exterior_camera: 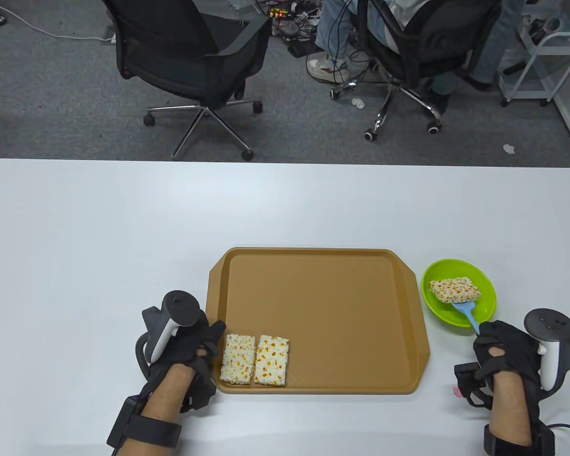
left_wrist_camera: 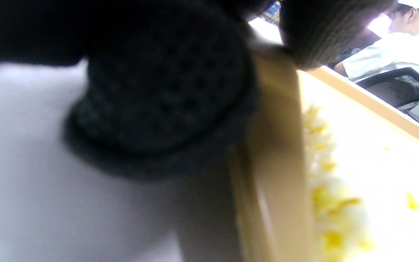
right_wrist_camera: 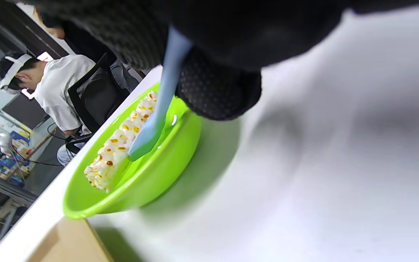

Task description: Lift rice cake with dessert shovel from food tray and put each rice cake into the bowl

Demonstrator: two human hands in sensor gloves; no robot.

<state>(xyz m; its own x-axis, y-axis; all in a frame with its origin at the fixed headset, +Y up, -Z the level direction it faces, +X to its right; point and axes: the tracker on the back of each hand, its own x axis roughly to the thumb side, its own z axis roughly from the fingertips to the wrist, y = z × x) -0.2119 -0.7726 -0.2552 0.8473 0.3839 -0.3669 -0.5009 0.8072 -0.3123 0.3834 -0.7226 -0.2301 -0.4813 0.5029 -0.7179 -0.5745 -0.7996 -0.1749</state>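
A brown food tray point(exterior_camera: 323, 304) lies on the white table. Two rice cakes point(exterior_camera: 238, 358) point(exterior_camera: 271, 359) sit side by side in its near left corner. My left hand point(exterior_camera: 197, 344) rests against the tray's left rim point(left_wrist_camera: 271, 153), fingers curled at the edge. My right hand point(exterior_camera: 496, 344) grips the handle of a light blue dessert shovel point(exterior_camera: 465, 313). The shovel's blade point(right_wrist_camera: 147, 136) reaches into the green bowl point(exterior_camera: 484, 308) and lies under one rice cake point(exterior_camera: 455, 289), which is inside the bowl point(right_wrist_camera: 133, 189).
Beyond the table's far edge stand two black office chairs point(exterior_camera: 190, 52) and a seated person's legs point(exterior_camera: 342, 33). A white trolley point(exterior_camera: 546, 61) is at the far right. The bowl sits just right of the tray.
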